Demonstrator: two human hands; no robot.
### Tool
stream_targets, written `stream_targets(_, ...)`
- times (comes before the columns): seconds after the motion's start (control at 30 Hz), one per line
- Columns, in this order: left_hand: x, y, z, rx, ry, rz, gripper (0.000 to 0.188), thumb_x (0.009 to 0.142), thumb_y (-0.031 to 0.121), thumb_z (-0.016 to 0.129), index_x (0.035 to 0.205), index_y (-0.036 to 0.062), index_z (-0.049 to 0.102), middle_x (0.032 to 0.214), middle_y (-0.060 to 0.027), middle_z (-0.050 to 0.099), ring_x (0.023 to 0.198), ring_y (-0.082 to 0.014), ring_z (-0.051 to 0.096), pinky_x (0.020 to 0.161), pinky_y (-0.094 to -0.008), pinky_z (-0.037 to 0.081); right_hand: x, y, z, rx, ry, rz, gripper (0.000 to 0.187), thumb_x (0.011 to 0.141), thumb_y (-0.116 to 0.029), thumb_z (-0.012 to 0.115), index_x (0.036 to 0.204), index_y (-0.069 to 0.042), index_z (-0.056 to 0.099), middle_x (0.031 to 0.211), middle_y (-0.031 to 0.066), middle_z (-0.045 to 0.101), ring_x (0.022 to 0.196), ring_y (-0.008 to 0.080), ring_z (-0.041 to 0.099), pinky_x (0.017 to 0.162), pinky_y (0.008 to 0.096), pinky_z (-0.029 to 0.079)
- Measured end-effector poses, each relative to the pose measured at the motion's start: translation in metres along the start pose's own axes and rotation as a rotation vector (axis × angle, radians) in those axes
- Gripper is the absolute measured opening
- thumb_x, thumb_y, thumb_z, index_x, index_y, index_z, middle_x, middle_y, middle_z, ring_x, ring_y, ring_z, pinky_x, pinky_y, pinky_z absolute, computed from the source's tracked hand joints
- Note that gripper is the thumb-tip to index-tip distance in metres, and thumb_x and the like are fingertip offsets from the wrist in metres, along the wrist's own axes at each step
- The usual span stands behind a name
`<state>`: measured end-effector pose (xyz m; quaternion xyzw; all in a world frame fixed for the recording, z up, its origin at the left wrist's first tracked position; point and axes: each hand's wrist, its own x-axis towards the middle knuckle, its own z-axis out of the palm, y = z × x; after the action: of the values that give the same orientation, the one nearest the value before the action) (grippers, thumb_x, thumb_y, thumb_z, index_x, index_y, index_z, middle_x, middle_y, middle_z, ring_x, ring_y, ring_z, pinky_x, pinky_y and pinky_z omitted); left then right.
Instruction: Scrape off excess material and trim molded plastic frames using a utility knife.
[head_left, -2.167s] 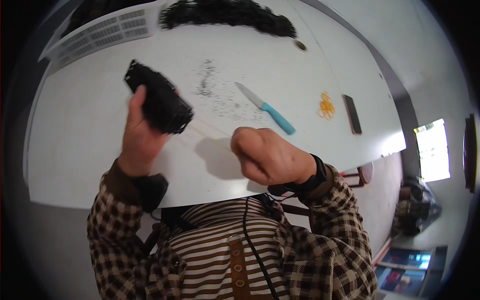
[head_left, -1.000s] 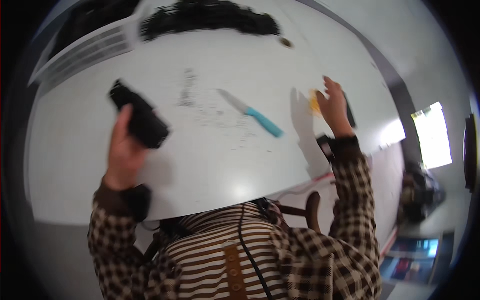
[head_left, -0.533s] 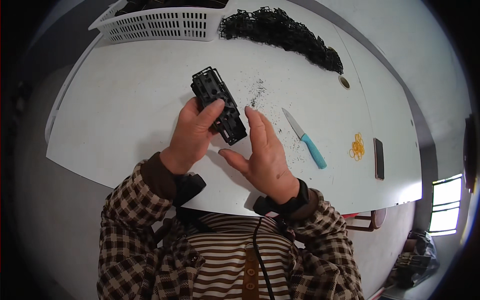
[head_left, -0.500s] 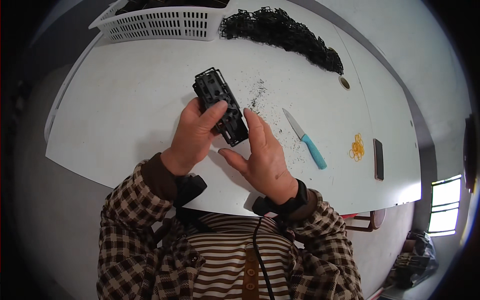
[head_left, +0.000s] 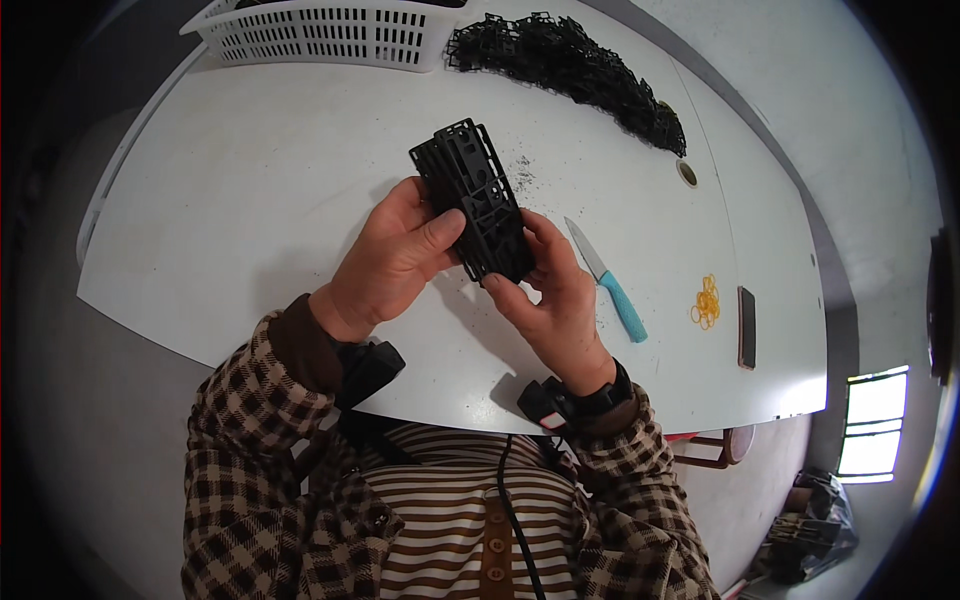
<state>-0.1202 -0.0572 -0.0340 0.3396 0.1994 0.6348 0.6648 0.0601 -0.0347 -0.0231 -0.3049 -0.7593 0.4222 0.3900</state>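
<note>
Moved since earlier frame: right hand (head_left: 563, 312), from beside black plastic stack (head_left: 480, 190) to its lower end, now pinching there with fingers. Held over the counter (head_left: 240, 190), long axis running upper left to lower right; gripped near mid-length, left side, by fingers of left hand (head_left: 385, 260).

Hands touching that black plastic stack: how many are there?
2: the left hand grips the black plastic stack along its left side, thumb on top; the right hand holds its lower end.
</note>
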Motion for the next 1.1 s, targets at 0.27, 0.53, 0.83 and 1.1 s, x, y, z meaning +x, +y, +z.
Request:
stream_targets(0.27, 0.007, -0.008, -0.007, -0.015, -0.086, -0.069, 0.056, 0.077, 0.024, 0.071, 0.120, 0.0044, 0.042, 0.115, -0.0063, 0.051, 0.107, -0.0201, 0.051, 0.094, -0.0376, 0.042, -0.001, -0.004, -0.013, 0.167, -0.052, 0.008, 0.059, 0.073, -0.004, 0.068, 0.125, 0.002, 0.039, 0.103, 0.0139, 0.059, 0.092, 0.0171, 0.060, 0.083, 0.0289, 0.049)
stream_targets(0.53, 0.012, -0.013, 0.008, 0.064, -0.084, -0.002, 0.064, 0.073, 0.035, 0.073, 0.120, 0.0046, 0.042, 0.114, -0.0080, 0.052, 0.108, -0.0227, 0.051, 0.093, -0.0401, 0.043, -0.004, -0.014, -0.025, 0.217, -0.168, 0.179, 0.061, 0.077, -0.002, 0.065, 0.130, -0.001, 0.035, 0.113, 0.0110, 0.054, 0.100, 0.0152, 0.055, 0.087, 0.0294, 0.045)
stream_targets(0.83, 0.014, -0.012, 0.005, 0.028, -0.122, -0.074, 0.055, 0.074, 0.027, 0.073, 0.117, 0.0057, 0.047, 0.111, -0.0065, 0.054, 0.102, -0.0195, 0.055, 0.090, -0.0360, 0.045, 0.000, -0.010, -0.026, 0.174, -0.193, 0.098, 0.062, 0.076, -0.005, 0.068, 0.128, 0.001, 0.035, 0.111, 0.0099, 0.055, 0.100, 0.0152, 0.054, 0.089, 0.0306, 0.044)
stream_targets(1.1, 0.010, -0.013, 0.011, -0.028, -0.147, -0.094, 0.051, 0.073, 0.025, 0.073, 0.114, 0.0069, 0.049, 0.107, -0.0055, 0.056, 0.102, -0.0190, 0.055, 0.090, -0.0353, 0.045, -0.003, -0.016, -0.032, 0.027, -0.078, -0.006, 0.053, 0.068, -0.014, 0.074, 0.114, 0.000, 0.051, 0.097, 0.0099, 0.059, 0.089, 0.0171, 0.056, 0.073, 0.0275, 0.046)
